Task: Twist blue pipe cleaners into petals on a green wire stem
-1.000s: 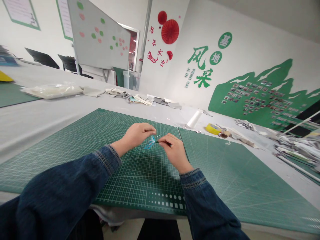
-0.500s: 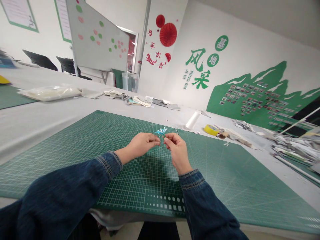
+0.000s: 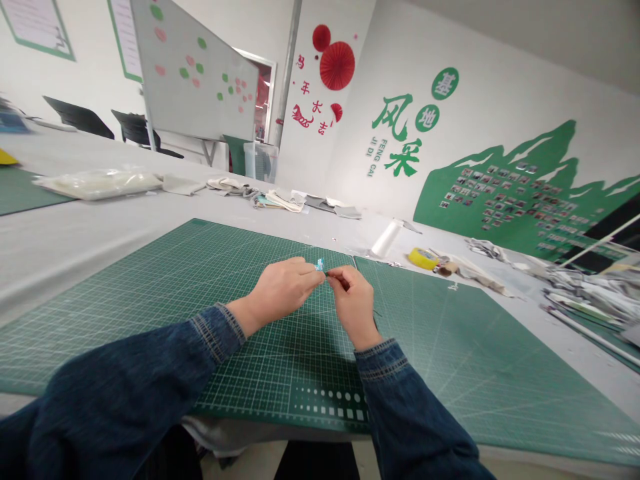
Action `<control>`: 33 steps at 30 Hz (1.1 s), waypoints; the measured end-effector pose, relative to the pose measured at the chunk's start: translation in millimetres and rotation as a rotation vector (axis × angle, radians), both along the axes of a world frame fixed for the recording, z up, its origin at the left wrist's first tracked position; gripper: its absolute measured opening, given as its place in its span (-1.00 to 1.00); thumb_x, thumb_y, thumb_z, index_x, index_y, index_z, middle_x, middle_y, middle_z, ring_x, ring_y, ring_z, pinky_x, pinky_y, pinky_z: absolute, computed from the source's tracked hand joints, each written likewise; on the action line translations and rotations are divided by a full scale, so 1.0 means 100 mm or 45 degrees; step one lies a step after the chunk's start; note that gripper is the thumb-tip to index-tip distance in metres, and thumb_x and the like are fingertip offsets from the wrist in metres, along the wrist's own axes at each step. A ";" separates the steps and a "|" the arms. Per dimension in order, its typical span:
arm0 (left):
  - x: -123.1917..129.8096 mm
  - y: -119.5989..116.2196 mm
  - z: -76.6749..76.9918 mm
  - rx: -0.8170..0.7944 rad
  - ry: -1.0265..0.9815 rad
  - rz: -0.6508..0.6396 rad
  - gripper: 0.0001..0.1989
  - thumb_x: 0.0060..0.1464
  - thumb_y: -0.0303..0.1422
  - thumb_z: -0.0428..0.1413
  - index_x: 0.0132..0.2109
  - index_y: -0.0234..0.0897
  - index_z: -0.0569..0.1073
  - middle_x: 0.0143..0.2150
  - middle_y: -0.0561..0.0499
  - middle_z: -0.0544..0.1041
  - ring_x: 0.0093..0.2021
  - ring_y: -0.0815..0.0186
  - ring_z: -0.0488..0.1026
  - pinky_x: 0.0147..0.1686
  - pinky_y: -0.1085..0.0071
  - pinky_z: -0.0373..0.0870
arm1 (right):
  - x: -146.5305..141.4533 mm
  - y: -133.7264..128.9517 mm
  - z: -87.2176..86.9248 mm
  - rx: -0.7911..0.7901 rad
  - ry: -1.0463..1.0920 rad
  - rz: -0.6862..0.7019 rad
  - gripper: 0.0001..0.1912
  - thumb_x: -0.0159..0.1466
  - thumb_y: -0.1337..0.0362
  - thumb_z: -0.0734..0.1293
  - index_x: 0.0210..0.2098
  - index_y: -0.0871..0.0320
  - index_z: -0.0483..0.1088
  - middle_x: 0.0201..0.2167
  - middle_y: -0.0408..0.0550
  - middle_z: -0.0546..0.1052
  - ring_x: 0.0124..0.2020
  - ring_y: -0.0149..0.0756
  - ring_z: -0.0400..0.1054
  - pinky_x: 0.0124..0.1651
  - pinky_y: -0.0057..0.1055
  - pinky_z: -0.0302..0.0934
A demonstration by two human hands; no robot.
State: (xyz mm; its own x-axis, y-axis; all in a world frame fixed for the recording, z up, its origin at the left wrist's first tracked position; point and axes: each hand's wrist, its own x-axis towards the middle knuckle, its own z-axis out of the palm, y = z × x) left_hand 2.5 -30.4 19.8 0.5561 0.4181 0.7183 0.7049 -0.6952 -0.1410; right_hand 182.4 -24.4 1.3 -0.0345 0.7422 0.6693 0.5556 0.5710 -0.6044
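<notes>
Above the green cutting mat, a small blue and white artificial flower shows just past my left fingertips. My left hand is closed around the flower's base, hiding most of it. A thin dark stem runs between both hands. My right hand pinches this stem between thumb and fingertips, close to the left fingers. A thin dark end sticks out beyond the right wrist.
A second green mat adjoins on the right. Behind lie a yellow tape roll, a white cone-like piece, cloth scraps and a clear plastic bag. More scraps are heaped at right.
My left hand has moved right and closed on the flower, which is now more covered and turned. The right hand has shifted its pinch onto the stem.
</notes>
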 end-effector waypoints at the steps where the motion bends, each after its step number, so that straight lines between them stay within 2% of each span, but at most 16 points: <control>1: 0.00 -0.01 0.01 0.026 0.003 0.011 -0.78 0.28 -0.44 -0.03 -0.29 -0.24 0.49 -0.45 0.07 0.45 -0.40 0.33 0.28 -0.43 0.40 0.16 | 0.00 -0.01 0.01 0.038 -0.079 -0.017 -0.86 0.23 0.41 0.27 -0.38 0.10 0.45 -0.40 -0.12 0.47 -0.34 -0.27 0.33 -0.25 -0.35 0.17; 4: 0.00 -0.02 0.03 0.036 -0.002 0.032 -0.77 0.29 -0.44 -0.05 -0.25 -0.24 0.50 -0.45 0.06 0.46 -0.39 0.32 0.29 -0.43 0.40 0.16 | 0.00 -0.04 0.02 0.073 -0.250 -0.022 -0.81 0.29 0.39 0.24 -0.37 0.08 0.46 -0.40 -0.11 0.44 -0.35 -0.28 0.33 -0.24 -0.35 0.18; 8: -0.06 0.07 0.04 -0.144 -0.127 0.032 -0.78 0.28 -0.38 -0.02 -0.19 -0.21 0.54 -0.40 0.03 0.52 -0.30 0.30 0.39 -0.35 0.41 0.25 | -0.01 -0.06 0.02 0.072 -0.384 0.080 -0.79 0.33 0.36 0.22 -0.32 0.06 0.48 -0.39 -0.09 0.44 -0.32 -0.26 0.34 -0.22 -0.35 0.19; 12: -0.15 0.22 0.04 -0.563 -0.407 -0.069 -0.82 0.22 -0.34 0.06 -0.24 -0.19 0.57 -0.26 0.04 0.61 -0.20 0.29 0.49 -0.19 0.40 0.34 | -0.02 -0.06 0.03 0.015 -0.299 0.230 -0.81 0.28 0.41 0.27 -0.33 0.05 0.50 -0.39 -0.11 0.46 -0.31 -0.26 0.35 -0.23 -0.35 0.19; 16: -0.22 0.33 0.03 -1.068 -0.683 -0.326 -0.85 0.13 -0.33 0.11 -0.30 -0.23 0.57 -0.26 0.04 0.63 -0.20 0.29 0.51 -0.12 0.37 0.38 | -0.02 -0.07 0.05 -0.096 -0.164 0.344 -0.85 0.21 0.42 0.33 -0.39 0.06 0.51 -0.46 -0.15 0.44 -0.39 -0.30 0.32 -0.30 -0.36 0.16; 18: -0.23 0.35 0.02 -1.214 -0.785 -0.447 -0.84 0.11 -0.32 0.12 -0.32 -0.26 0.57 -0.28 0.01 0.62 -0.19 0.29 0.50 -0.10 0.35 0.38 | -0.01 -0.07 0.06 -0.144 -0.100 0.376 -0.87 0.20 0.40 0.35 -0.40 0.07 0.52 -0.47 -0.15 0.45 -0.40 -0.30 0.31 -0.30 -0.36 0.15; 20: -0.23 0.34 0.02 -1.308 -0.855 -0.496 -0.84 0.09 -0.32 0.13 -0.32 -0.28 0.56 -0.29 0.00 0.61 -0.22 0.31 0.49 -0.12 0.36 0.38 | 0.00 -0.06 0.07 -0.189 -0.031 0.411 -0.89 0.18 0.38 0.36 -0.41 0.07 0.53 -0.46 -0.15 0.46 -0.39 -0.31 0.31 -0.29 -0.35 0.14; 25: -0.18 0.30 -0.02 -1.440 -0.922 -0.427 -0.83 0.08 -0.33 0.11 -0.31 -0.32 0.55 -0.34 0.01 0.59 -0.35 0.34 0.46 -0.32 0.43 0.37 | 0.00 -0.05 0.05 -0.407 0.268 0.526 -0.95 0.11 0.34 0.40 -0.40 0.08 0.52 -0.51 -0.20 0.44 -0.47 -0.36 0.24 -0.37 -0.39 0.12; 28: -0.14 0.28 -0.06 -1.427 -0.880 -0.445 -0.84 0.08 -0.33 0.11 -0.32 -0.31 0.55 -0.31 0.00 0.61 -0.27 0.31 0.49 -0.23 0.40 0.39 | -0.02 -0.05 0.05 -0.517 0.506 0.539 -0.96 0.09 0.32 0.41 -0.40 0.10 0.50 -0.55 -0.21 0.44 -0.54 -0.41 0.17 -0.44 -0.42 0.07; 31: -0.08 0.26 -0.10 -1.388 -0.827 -0.483 -0.84 0.11 -0.33 0.11 -0.31 -0.28 0.56 -0.24 0.01 0.62 -0.16 0.29 0.50 -0.07 0.36 0.37 | -0.04 -0.04 0.05 -0.526 0.723 0.471 -0.93 0.08 0.31 0.41 -0.39 0.12 0.47 -0.55 -0.21 0.45 -0.57 -0.44 0.14 -0.48 -0.45 0.02; 33: -0.03 0.23 -0.11 -1.352 -0.798 -0.495 -0.85 0.12 -0.34 0.11 -0.32 -0.26 0.57 -0.26 0.03 0.61 -0.15 0.29 0.51 -0.04 0.35 0.36 | -0.04 -0.03 0.05 -0.505 0.787 0.431 -0.90 0.08 0.30 0.41 -0.38 0.13 0.45 -0.55 -0.22 0.44 -0.58 -0.45 0.14 -0.49 -0.45 0.02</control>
State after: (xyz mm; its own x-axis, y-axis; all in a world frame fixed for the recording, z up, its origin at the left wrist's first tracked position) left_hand -1.0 -7.3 8.7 0.4606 0.8289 0.3174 0.1769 -0.4361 0.8823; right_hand 177.9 -27.5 6.5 -0.0093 0.9440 0.3297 -0.1101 0.3267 -0.9387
